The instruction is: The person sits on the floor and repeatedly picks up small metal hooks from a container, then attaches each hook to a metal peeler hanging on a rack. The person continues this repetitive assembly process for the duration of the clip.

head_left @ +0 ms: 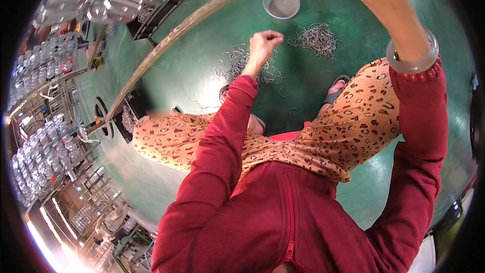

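Green floor [202,71] with scattered metal clips [318,38] and a plastic bowl [281,3].

Dark red sleeves [222,141]; leopard-print orange trousers [348,126]; green floor [202,60]; grey metal clips [318,38] at 12 o'clock; pale translucent bangle [411,63].

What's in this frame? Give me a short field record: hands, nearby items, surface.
left hand: closed in a fist, raised above a scatter of small metal clips; what it holds is hidden
right hand: out of the picture past the top edge; only the forearm with a pale bangle shows
second clip pile: apart, right of the left hand
bowl: round, pale, beyond the piles
surface: green floor
posture: seated, red jacket, patterned trousers, sandals
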